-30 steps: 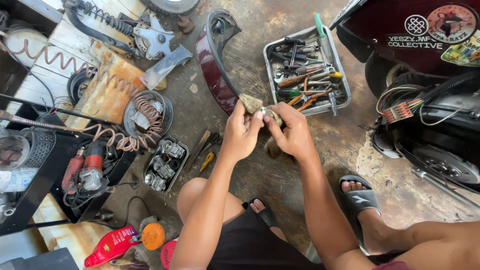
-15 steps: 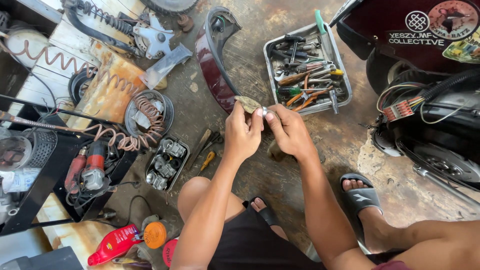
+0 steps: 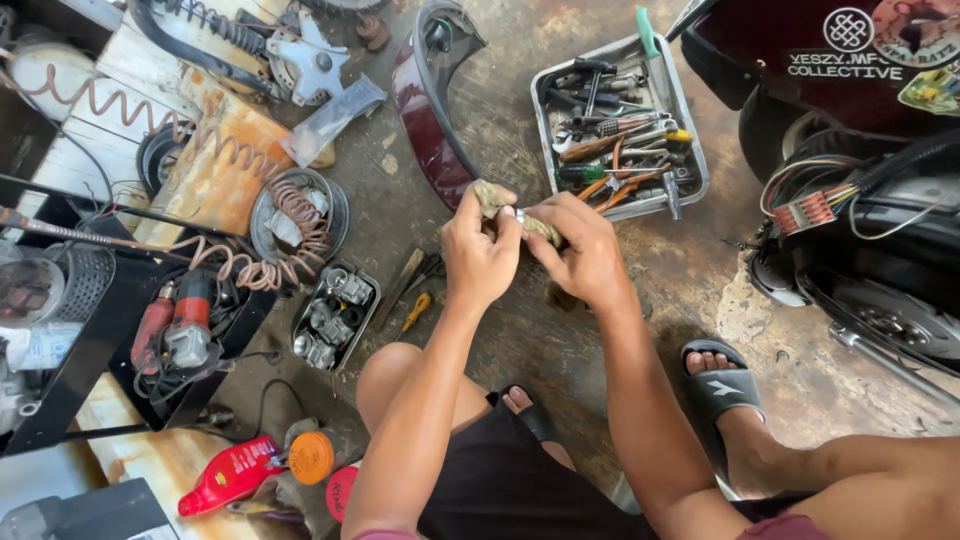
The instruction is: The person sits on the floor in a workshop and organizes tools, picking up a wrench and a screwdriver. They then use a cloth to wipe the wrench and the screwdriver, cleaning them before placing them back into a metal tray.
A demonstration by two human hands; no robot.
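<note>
Pinching a small silver metal part (image 3: pixel 519 214) wrapped in a dirty tan rag (image 3: pixel 492 196), both hands meet above the concrete floor (image 3: pixel 560 60), roughly mid-scene. Left hand (image 3: pixel 480 250): fingers curled tight, thumb and forefinger closed on the rag's upper end and the part. Right hand (image 3: pixel 578 250): fingers bent inward, pressing the rag's lower fold against the part from the other side. Hands touching each other at the fingertips. What kind of part it is cannot be told; it is mostly covered.

Just behind the hands, a curved dark-red body panel (image 3: pixel 425 120) lies on the floor. To the right of it, a grey metal tool tray (image 3: pixel 690 150) full of screwdrivers, wrenches and pliers. Below the left hand, near the knee, a small black tray (image 3: pixel 300 330) holds metal carburettor-like pieces; a yellow-handled tool (image 3: pixel 416 310) lies just beside it.

Further left: a coiled orange air hose (image 3: pixel 290 260) draped over a round metal disc (image 3: pixel 262 205), a red power tool (image 3: pixel 160 325) in a black bin. Near the bottom edge, a red bottle with an orange cap (image 3: pixel 250 470).

Right side: a dark-red scooter (image 3: pixel 780 40) with exposed wiring and a connector (image 3: pixel 805 210). Person squats, black sandal (image 3: pixel 722 385) on the right foot.
</note>
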